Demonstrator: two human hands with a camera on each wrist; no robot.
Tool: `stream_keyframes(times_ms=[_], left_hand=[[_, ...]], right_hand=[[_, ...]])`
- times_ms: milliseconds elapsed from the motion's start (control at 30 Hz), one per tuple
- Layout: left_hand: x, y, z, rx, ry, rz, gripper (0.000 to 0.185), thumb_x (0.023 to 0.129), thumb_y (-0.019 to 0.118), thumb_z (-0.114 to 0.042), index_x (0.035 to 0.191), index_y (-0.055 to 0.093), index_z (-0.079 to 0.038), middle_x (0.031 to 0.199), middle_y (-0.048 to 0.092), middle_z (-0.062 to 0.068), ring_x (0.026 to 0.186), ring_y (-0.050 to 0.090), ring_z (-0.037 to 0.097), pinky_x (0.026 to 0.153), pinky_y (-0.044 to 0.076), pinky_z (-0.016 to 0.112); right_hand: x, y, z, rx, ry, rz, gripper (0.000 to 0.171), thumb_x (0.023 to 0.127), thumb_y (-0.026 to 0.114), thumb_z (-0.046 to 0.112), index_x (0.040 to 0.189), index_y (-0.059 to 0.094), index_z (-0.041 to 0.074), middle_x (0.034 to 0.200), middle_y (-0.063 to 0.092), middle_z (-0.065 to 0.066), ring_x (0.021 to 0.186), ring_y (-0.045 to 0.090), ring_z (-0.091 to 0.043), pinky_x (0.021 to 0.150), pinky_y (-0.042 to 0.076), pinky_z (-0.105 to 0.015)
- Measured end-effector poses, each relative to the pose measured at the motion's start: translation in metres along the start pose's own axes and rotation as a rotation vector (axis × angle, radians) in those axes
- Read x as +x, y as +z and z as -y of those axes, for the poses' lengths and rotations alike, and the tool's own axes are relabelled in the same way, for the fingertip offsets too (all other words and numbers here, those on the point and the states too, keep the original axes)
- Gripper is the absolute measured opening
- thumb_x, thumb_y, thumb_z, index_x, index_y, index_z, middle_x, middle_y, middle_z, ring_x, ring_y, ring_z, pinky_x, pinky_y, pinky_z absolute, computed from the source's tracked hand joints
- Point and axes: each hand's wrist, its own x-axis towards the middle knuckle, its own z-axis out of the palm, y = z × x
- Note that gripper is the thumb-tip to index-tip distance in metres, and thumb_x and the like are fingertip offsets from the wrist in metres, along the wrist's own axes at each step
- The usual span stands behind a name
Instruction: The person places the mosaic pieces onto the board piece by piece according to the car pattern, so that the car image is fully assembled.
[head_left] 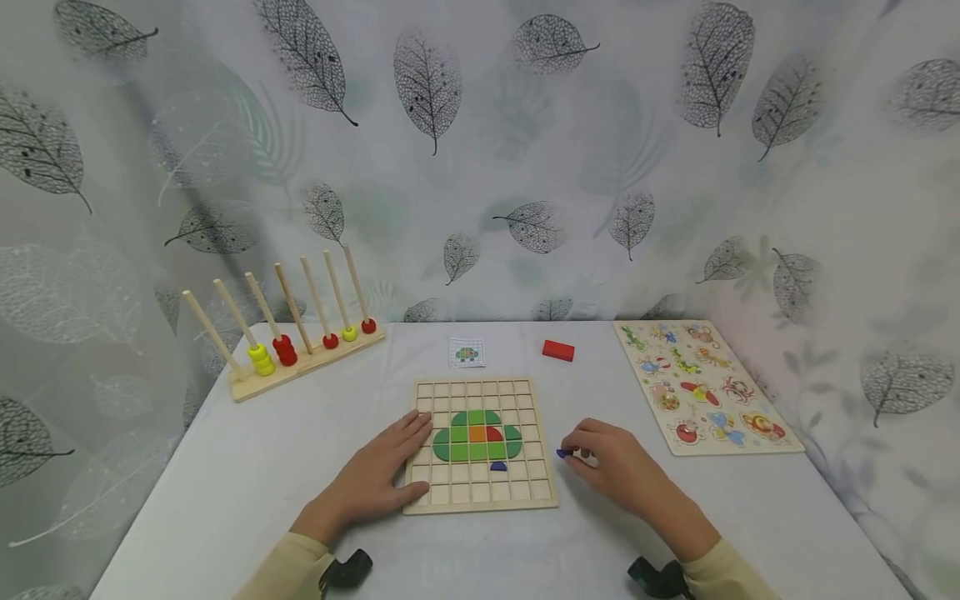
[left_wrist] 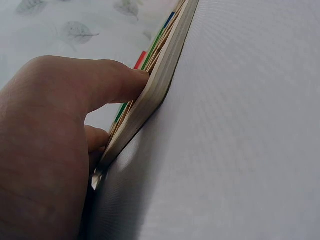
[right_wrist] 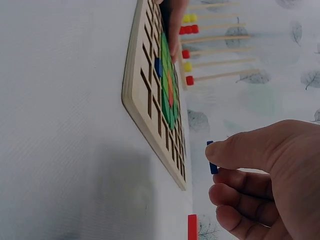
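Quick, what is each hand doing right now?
Left hand: open, fingers flat on the grid board.
Right hand: pinching a small blue piece beside the board.

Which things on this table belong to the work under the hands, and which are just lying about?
In use:
- grid board, left hand resting on it
- blue piece, pinched by right hand
- green mosaic in the board
- pattern card, likely the model

Lying about:
- bead rack
- red block
- animal puzzle
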Motion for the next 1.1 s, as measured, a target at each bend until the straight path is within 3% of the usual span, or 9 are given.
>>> stream_keyframes(times_ms=[800, 1100], left_hand=[[0.0, -0.002, -0.002, -0.003, 0.004, -0.003, 0.088, 0.099, 0.066, -0.055, 0.167, 0.041, -0.006, 0.176, 0.034, 0.004, 0.164, 0.023, 0.026, 0.126, 0.033, 0.055], [0.0, -0.001, 0.0, -0.009, 0.015, -0.008, 0.088, 0.099, 0.067, -0.054, 0.167, 0.041, -0.005, 0.176, 0.033, 0.005, 0.164, 0.023, 0.026, 0.126, 0.032, 0.055]], right_hand=[[0.023, 0.016, 0.035, 0.101, -0.09, 0.072, 0.016, 0.091, 0.089, 0.01, 0.103, 0.081, 0.017, 0.1, 0.069, 0.012, 0.086, 0.063, -0.005, 0.077, 0.06, -0.026], [0.031, 0.031, 0.045, 0.101, -0.098, 0.13, 0.013, 0.093, 0.089, 0.017, 0.104, 0.082, 0.018, 0.093, 0.064, 0.016, 0.084, 0.06, -0.005, 0.077, 0.058, -0.023]])
